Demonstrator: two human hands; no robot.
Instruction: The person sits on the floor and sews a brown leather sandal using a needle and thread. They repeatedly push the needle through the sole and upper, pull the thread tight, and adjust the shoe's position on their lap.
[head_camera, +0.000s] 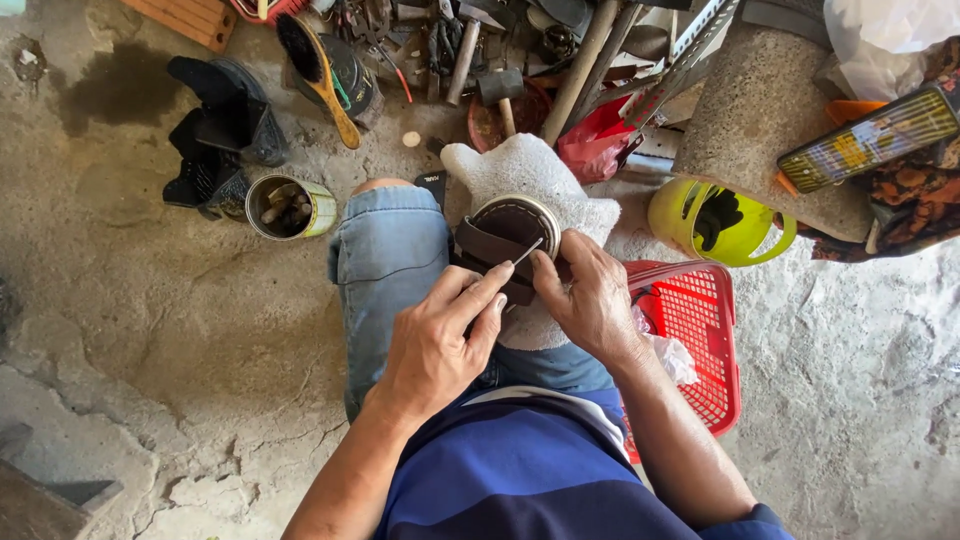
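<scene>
1. Head view looked straight down on a seated person in jeans and a blue shirt, with a brown shoe (500, 245) lying sole-up on a white cloth (530, 175) over the knees, at the center of the frame.
2. The left hand (435, 345) sat just below the shoe, its thumb and forefinger pinched together on the lower end of a thin metal needle (527, 252); the other fingers were curled in.
3. The right hand (590, 295) was closed over the right edge of the shoe, thumb pressed on the strap beside the needle, fingers wrapped under and hidden.
4. The needle slanted up and to the right from the left fingertips, its tip over the dark strap near the pale rim of the sole.
5. A red plastic basket (695, 330) stood on the floor just right of the right wrist, with a scrap of clear plastic at its near edge.
6. A yellow-green bucket (720, 225) with something black inside lay above the basket, beside a rough concrete post (750, 110).
7. A tin can (290, 207) holding small bits lay on its side at the left of the knee, next to a pair of black boots (215, 130).
8. A wooden-handled brush (320, 75) rested in the upper left, and a heap of hammers and other tools (480, 60) filled the upper middle of the frame.
9. The concrete floor (180, 330) was cracked and stained.
</scene>
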